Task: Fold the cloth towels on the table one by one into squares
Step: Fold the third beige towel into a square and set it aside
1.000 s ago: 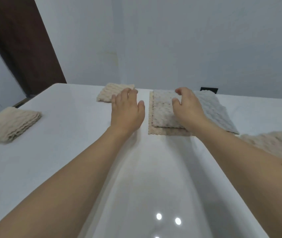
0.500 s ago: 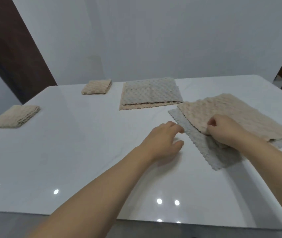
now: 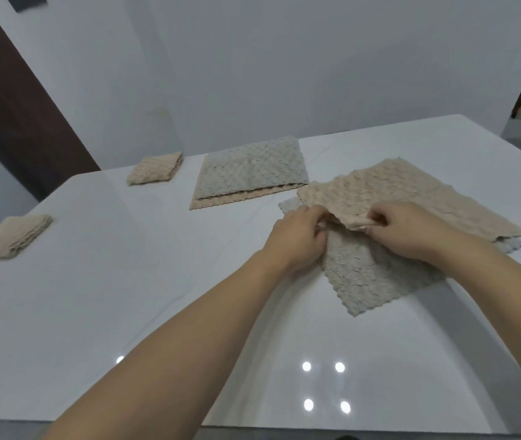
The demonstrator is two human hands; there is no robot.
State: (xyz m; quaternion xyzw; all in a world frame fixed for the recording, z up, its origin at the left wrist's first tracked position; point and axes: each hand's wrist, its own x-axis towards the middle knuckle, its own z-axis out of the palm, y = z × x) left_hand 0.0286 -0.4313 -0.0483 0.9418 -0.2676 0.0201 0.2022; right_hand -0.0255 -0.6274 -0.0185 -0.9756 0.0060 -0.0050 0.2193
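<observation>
Two hands, left hand (image 3: 297,239) and right hand (image 3: 405,230), pinch the beige towel (image 3: 411,192) edge atop the grey towel (image 3: 379,271). Step: separating it. Next, probably: lift clear, spread flat.

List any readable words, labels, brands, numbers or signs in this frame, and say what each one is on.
None. No text shows on the beige towel that both hands pinch, the grey towel under it, the other towels, the table or the wall.
</observation>
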